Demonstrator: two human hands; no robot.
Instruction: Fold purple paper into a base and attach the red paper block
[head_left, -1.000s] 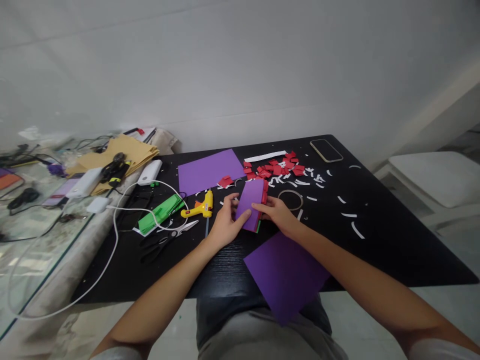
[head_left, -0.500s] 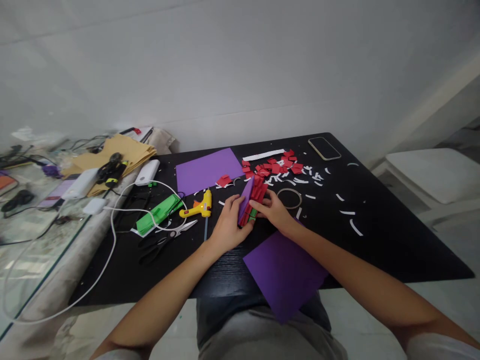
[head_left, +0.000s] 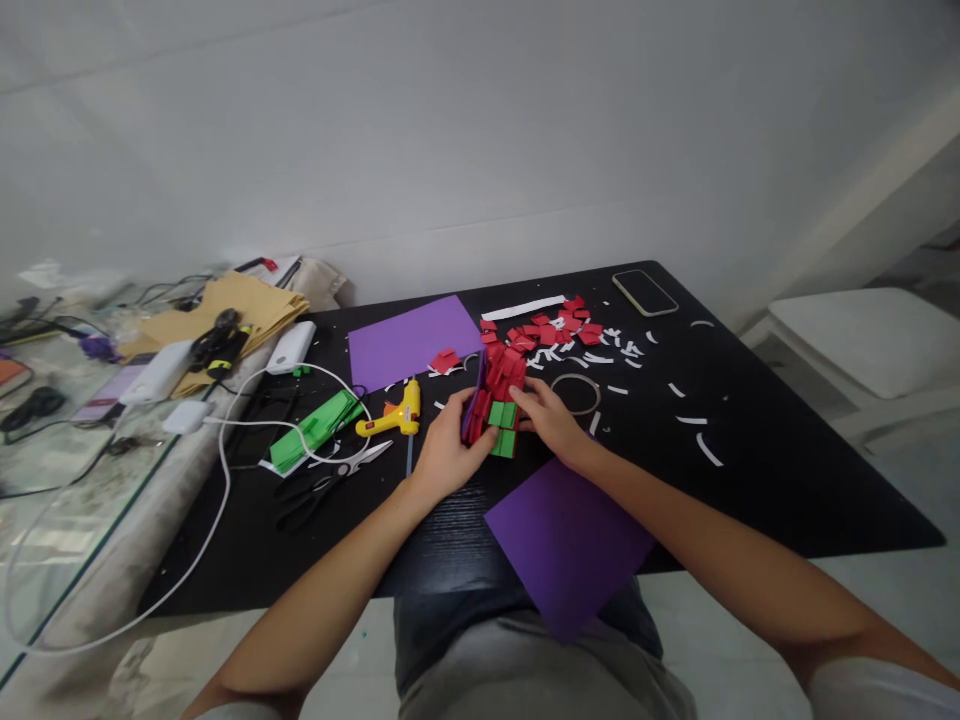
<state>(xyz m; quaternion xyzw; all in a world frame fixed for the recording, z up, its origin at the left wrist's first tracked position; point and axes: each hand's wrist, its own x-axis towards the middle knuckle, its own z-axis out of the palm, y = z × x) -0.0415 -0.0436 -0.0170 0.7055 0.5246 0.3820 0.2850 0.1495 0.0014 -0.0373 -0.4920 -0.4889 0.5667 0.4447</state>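
Between my hands is a paper craft piece [head_left: 498, 385] with rows of red and green folded flaps and a purple side at its left. My left hand [head_left: 450, 440] grips its left side, thumb across the lower front near the green flaps. My right hand [head_left: 551, 415] holds the right edge, its fingers partly hidden behind the piece. Under my right forearm, a purple sheet [head_left: 562, 540] overhangs the table's front edge. A yellow glue gun [head_left: 397, 412] lies left of my left hand, with scissors [head_left: 337, 480] in front of it. Red paper pieces [head_left: 566, 325] are scattered behind my hands.
Another purple sheet [head_left: 412, 340] lies at the back. Green paper strips [head_left: 316, 430] sit at the left beside a looping white cable [head_left: 225, 450]. A ring [head_left: 576, 394], white scraps [head_left: 630, 348] and a phone [head_left: 645, 293] are to the right. A white stool [head_left: 870, 335] stands beyond.
The craft piece has turned in my hands, so its red and green flaps now face me more and its purple side shows narrower. Both hands still hold it.
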